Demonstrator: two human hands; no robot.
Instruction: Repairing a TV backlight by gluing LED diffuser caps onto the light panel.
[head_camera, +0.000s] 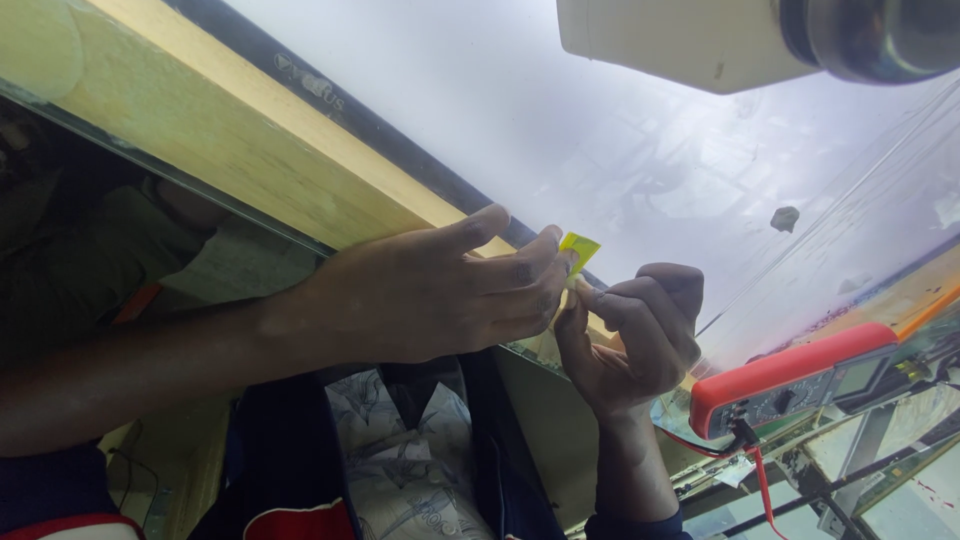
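Note:
A large flat display panel with a white glowing face and a thin dark border lies across the view. My left hand reaches in from the left and pinches a small yellow tab at the panel's lower edge. My right hand comes up from below with its fingers curled, and its fingertips touch the same yellow tab from underneath. Both hands meet at the tab beside the dark border.
A pale wooden strip runs along the panel's left edge. A red multimeter with red leads lies at the lower right. A beige lamp or tool head hangs at the top right. A small dark speck rests on the panel.

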